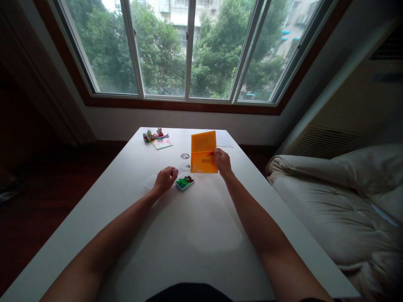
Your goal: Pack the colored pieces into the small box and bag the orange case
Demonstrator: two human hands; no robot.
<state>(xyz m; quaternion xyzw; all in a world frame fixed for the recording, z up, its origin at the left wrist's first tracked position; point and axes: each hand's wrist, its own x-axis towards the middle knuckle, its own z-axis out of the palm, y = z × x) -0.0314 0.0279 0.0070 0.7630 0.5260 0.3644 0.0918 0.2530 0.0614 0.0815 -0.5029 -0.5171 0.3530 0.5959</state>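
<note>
My right hand [222,161] grips the right edge of an orange translucent plastic case [203,152], which stands opened and lifted off the white table [195,235]. My left hand [165,179] rests on the table with fingers curled over a clear plastic bag or sheet [151,181]; whether it pinches anything is hard to see. Just right of that hand lies a small tray with green and dark small pieces [184,182]. Two small round clear pieces [185,161] lie between the tray and the case.
At the table's far left sit a small colourful toy build [154,134] and a printed booklet [162,144]. A white paper sheet [225,138] lies behind the case. A bed with white bedding [340,197] stands to the right; a large window [189,50] faces me.
</note>
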